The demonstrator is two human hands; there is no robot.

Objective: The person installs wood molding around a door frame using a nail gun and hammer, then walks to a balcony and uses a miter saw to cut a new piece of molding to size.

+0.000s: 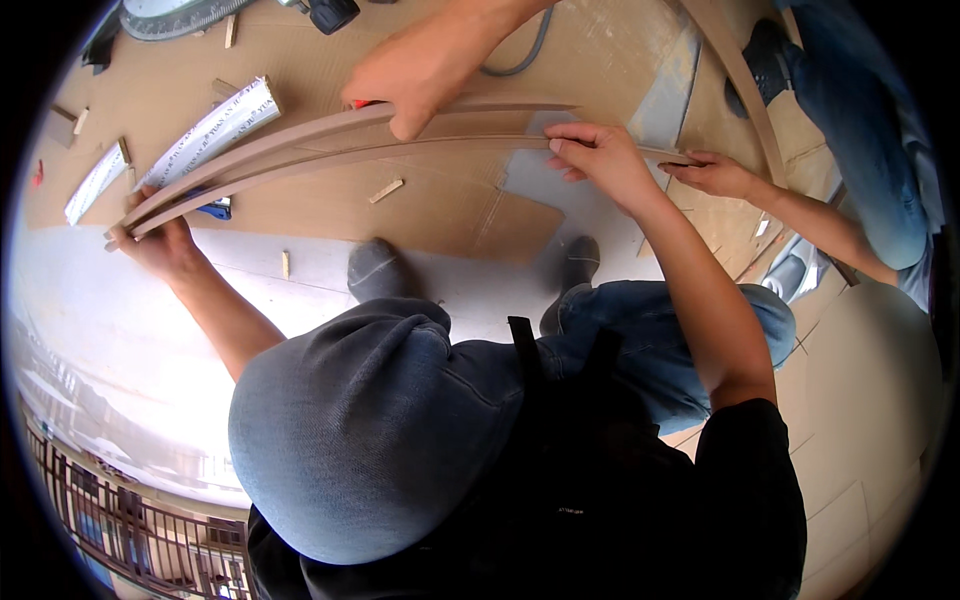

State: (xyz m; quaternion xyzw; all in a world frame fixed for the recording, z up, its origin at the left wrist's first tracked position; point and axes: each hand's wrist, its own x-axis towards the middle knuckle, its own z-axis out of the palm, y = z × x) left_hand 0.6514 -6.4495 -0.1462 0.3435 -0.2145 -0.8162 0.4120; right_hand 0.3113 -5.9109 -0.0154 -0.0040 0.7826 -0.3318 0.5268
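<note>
Two long, thin brown trim strips lie side by side across my front, bowed by the lens. My left hand (pixel 160 245) is closed around their left ends. With thumb and fingertips my right hand (pixel 598 165) pinches the nearer strip (pixel 400 150) toward its right end. Another person's hand (pixel 420 80) rests on the farther strip (pixel 300 131), closed over a small red thing that is mostly hidden. A further hand (pixel 718 176), not mine, holds the nearer strip's right end. Beside my left hand lies a blue-handled utility knife (pixel 217 208), partly behind the strips.
Brown cardboard (pixel 450 215) covers much of the floor, with small wood offcuts (pixel 386 190). Film-wrapped lengths (pixel 215 135) lie at left. Part of a round-based machine (pixel 180 18) stands at the far edge. Another strip (pixel 740 80) curves by a person's jeans (pixel 855 130) at right.
</note>
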